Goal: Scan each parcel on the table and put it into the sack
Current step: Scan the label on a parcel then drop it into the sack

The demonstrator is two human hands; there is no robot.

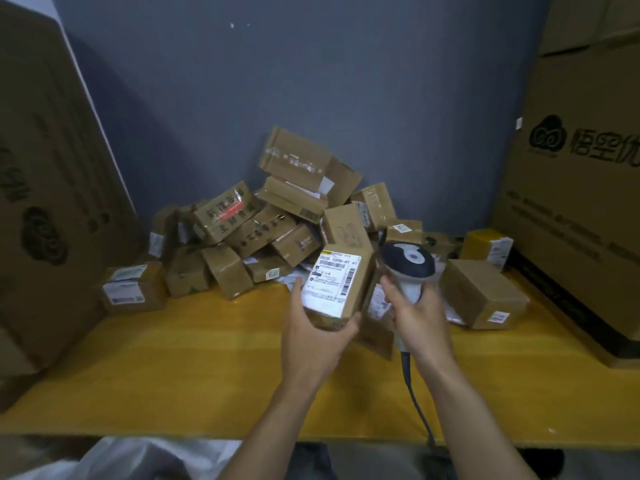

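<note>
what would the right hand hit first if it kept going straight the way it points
Probably the small labelled box in the pile just beyond the scanner that the right hand grips; depth is unclear. The parcel in the left hand lies off to the side.

The white shipping label (332,282) on the lifted parcel (364,277) reads roughly "502P T098-4T 41", and the large carton (571,209) at right bears "悟空优".
</note>
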